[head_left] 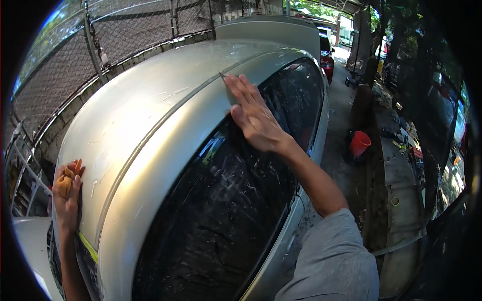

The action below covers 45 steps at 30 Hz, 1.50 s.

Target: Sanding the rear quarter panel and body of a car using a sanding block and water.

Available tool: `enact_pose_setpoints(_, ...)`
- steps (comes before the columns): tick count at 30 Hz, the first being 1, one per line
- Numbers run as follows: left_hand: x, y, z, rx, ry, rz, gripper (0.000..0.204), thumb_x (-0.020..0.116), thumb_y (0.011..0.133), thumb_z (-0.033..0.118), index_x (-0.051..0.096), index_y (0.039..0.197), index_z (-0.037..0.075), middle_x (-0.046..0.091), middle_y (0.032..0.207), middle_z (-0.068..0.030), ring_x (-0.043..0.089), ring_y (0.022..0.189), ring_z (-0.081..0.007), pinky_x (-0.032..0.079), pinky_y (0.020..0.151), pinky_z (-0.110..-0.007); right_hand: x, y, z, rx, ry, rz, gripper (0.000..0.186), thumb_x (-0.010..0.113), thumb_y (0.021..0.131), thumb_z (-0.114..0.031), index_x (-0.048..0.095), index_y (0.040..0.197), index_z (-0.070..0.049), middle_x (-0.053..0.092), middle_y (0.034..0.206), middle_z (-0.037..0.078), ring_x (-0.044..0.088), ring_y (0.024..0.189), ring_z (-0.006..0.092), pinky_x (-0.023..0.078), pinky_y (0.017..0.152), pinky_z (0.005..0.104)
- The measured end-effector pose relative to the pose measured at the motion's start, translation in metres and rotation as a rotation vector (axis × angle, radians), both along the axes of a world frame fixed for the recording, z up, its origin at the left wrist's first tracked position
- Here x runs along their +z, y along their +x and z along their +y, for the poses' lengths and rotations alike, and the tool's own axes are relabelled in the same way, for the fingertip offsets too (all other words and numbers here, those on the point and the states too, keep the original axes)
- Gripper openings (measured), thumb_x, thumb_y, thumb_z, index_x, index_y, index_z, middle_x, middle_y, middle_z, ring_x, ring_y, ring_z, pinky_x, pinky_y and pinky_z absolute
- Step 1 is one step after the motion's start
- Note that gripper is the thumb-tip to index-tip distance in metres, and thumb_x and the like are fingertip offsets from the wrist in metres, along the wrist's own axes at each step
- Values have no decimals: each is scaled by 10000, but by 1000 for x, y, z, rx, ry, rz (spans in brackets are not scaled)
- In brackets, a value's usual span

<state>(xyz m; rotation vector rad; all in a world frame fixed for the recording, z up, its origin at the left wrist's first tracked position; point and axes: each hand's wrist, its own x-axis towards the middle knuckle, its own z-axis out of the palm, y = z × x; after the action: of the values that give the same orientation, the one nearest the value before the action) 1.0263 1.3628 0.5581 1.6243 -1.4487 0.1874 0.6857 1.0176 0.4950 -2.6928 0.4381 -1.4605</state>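
Observation:
A pale silver-gold car roof [145, 105] curves across the middle, with a dark groove running along its length. My right hand [258, 120] reaches out over the roof's edge above the side windows, its fingers long and close together. Under them lies a thin grey sheet [230, 94], possibly sandpaper, with a pointed corner poking past the fingertips. My left hand [68, 200] is at the roof's left edge, closed around a crumpled tan-and-orange piece [65, 184]; whether it is sponge or cloth I cannot tell. Dusty dark side windows [226, 215] sit below my right arm.
A chain-link fence [150, 35] on a low wall runs along the left. To the right lies a concrete path, with a red bucket [359, 143] and scattered clutter beyond it. A red car [326, 60] stands farther back. A strip of yellow-green tape [88, 247] borders the windshield.

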Motion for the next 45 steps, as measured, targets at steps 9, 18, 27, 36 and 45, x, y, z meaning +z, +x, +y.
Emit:
enact_pose_setpoints(9,2,-2,1,56,-36,-55,220,585,966,72,582,1152,-45,615,1147,-127,587,1098,-178,461,984,-299,14,15,76,61,-86,154,626,210,1060,-419,201,1545,-23,196,1611,179,159,1500,322,57,1224,433)
enact_pose_setpoints(18,5,1,-16,33,-86,-274,306,563,841,-29,690,1116,11,703,1057,-137,668,996,-205,515,919,-317,5,42,138,-17,-61,89,605,243,1052,-397,262,1526,-22,246,1589,198,194,1488,332,81,1217,469)
enact_pose_setpoints(27,42,-136,-48,-61,-28,-426,258,627,699,159,688,833,-52,662,676,-145,638,578,-204,540,534,-356,6,61,203,123,-113,-134,329,494,953,-194,686,1176,-46,642,1249,201,487,1331,337,236,1172,531)
enact_pose_setpoints(36,35,-106,-22,-89,-97,-416,239,672,734,201,698,868,5,689,777,-216,702,731,-280,560,692,-392,12,69,254,110,-126,-76,245,552,950,-240,716,1032,-77,705,1005,154,655,1014,340,334,1105,542)
enact_pose_setpoints(45,-36,-20,46,32,-97,-50,392,653,904,346,607,1199,91,708,989,-200,699,903,-339,537,828,-404,-10,81,327,224,-125,-62,249,554,964,-263,760,966,-123,746,909,107,697,770,261,398,1069,513)
